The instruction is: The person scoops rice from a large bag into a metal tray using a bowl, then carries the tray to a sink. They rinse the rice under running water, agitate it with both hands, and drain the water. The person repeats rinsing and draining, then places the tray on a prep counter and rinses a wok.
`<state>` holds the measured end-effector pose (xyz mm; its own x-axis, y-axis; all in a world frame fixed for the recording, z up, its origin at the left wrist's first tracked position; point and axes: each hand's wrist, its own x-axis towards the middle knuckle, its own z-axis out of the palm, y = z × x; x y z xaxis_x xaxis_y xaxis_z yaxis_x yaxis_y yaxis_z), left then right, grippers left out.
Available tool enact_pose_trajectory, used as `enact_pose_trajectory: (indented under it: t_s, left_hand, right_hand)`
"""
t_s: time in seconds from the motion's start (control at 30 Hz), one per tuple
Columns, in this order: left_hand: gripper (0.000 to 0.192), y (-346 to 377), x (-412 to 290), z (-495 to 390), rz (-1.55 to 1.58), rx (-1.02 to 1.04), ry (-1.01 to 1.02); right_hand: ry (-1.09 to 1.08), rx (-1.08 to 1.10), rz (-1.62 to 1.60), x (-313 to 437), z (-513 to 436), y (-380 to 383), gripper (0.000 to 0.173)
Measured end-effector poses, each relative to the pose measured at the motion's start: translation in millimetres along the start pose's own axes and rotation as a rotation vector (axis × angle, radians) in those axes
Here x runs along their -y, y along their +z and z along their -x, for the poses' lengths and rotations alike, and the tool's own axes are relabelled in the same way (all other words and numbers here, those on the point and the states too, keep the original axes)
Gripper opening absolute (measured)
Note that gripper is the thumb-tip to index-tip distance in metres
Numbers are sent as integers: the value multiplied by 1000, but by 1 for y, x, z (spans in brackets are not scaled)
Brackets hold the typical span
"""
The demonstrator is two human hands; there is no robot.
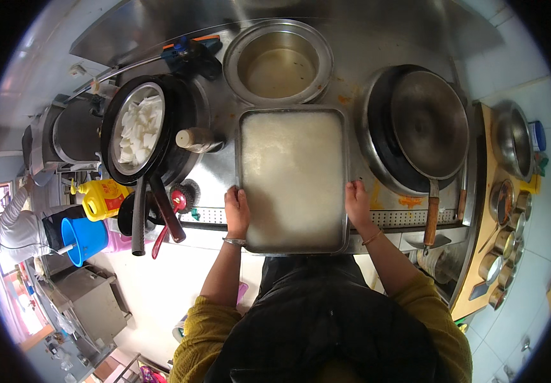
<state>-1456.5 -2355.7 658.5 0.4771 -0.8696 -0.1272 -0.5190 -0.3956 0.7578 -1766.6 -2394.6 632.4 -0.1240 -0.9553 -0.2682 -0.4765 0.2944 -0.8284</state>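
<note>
Between my hands is a rectangular metal tray (346, 143) filled almost edge to edge with a pale, cloudy content (294, 167), perhaps rice in water. My left hand (237, 210) grips the tray's left side near its front corner. On the opposite side my right hand (357, 203) holds the right rim. The tray's front end reaches over the edge of the steel stove counter, close to my dark apron (323, 325). Just behind the tray stands a round metal pot (277, 93) with cloudy liquid in it.
Stacked woks with wooden handles (431, 124) stand at right. At left, a metal bowl of white pieces (139, 129) rests in a black pan, near a capped bottle (198, 140) and a red-handled brush (178, 201). Small metal containers (491, 268) line the right shelf. Another person (21, 230) is at far left.
</note>
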Motion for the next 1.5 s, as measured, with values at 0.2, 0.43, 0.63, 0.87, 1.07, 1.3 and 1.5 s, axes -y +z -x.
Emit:
enact_pose_trajectory:
  t_s: [0.2,0.43,0.63,0.87,1.07,1.3,1.5]
  left_hand:
    - [24,10,15,-2,102,-43,-86]
    - [25,5,15,25,94,-49,-141]
    - [24,11,29,46,141,-88,-139]
    - [24,10,28,54,168,-90,-149]
    - [24,11,24,59,195,-119,-154]
    - [24,10,28,61,205,-111,-192]
    - [24,9,24,63,165,-123,-142]
  right_hand:
    - [-34,-110,-98,7,-1,12,35]
    - [10,-117,-1,12,11,-4,36]
    - [-53,-123,0,-4,20,-4,36]
    - [38,-36,-43,-10,21,-7,35]
    - [30,-21,-59,-12,20,-6,33]
    - [41,-31,-83,-22,15,-2,33]
    - [18,-27,-35,-15,19,-7,34]
